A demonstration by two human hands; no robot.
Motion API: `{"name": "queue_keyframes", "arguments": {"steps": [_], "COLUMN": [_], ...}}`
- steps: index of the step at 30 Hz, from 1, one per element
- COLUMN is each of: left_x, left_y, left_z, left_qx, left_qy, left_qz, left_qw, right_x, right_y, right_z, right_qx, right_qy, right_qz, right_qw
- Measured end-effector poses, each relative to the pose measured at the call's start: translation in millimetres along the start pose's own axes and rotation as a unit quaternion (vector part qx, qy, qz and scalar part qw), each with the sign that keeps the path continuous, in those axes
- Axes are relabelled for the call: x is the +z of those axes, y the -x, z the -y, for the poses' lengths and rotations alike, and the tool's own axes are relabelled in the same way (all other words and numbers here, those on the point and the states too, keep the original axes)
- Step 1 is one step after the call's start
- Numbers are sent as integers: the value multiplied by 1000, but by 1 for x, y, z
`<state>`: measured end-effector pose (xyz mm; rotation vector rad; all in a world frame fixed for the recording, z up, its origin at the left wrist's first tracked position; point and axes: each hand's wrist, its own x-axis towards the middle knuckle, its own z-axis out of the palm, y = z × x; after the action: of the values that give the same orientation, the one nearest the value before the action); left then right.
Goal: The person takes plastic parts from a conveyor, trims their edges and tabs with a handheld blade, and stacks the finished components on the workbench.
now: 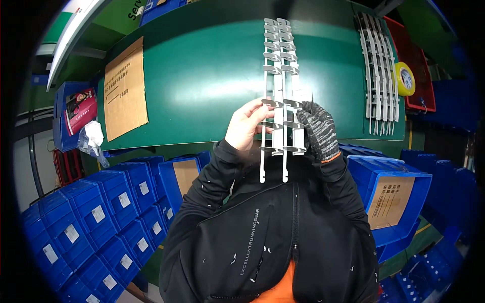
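Held a pair of long white clip strips (278, 91) side by side, stretched over the desk (202, 86) and out past its near edge. Had the bare left hand (245, 123) clamped on the outer side of the left strip, and the gloved right hand (321, 130) against the outer side of the right one; could not tell the closing of the right, with fingertips hidden behind the strip. Looked, as a judgement, like a step of steadying and lining up the two strips. Called, on that reading, for even support from both sides, so as not to twist slender bars or snag one row of curved clips on the other.

Saw a group of similar strips (378, 101) along the right edge of the desk, with a yellow tape roll (404, 79) just beside and a red tray (428, 88) beyond. Noted a cardboard sheet (125, 93) at the left edge, blue bins (121, 202) stacked below the near left corner, and a blue crate (417, 202) below the near right corner. Found the black jacket (227, 247) closest to being in the way, directly behind the overhanging strip ends; could not tell touching from apart.
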<state>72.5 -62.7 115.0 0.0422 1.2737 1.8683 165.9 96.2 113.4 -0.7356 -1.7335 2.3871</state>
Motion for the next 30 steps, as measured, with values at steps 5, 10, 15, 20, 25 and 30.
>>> {"name": "queue_keyframes", "arguments": {"steps": [5, 10, 15, 20, 25, 30], "left_x": [7, 3, 5, 6, -4, -10], "left_y": [5, 1, -2, -8, -38, -76], "left_z": [0, 4, 4, 3, 26, 67], "left_qx": [-2, -1, -1, -2, 5, 13], "left_qy": [12, 14, 6, -13, -50, -83], "left_qz": [0, 3, -1, 8, 1, 10], "left_qw": [1000, 1000, 1000, 1000, 999, 996], "right_x": [-6, -7, -6, -30, -33, -25], "right_y": [4, 6, 5, -3, -16, -31], "right_z": [-2, -1, 6, 9, 11, -24], "right_qx": [-29, 0, -9, -19, -139, -102], "right_qy": [57, -4, 34, -61, 77, 462], "right_qz": [-18, -9, -3, -13, -128, -128], "right_qw": [998, 1000, 999, 998, 979, 872]}}
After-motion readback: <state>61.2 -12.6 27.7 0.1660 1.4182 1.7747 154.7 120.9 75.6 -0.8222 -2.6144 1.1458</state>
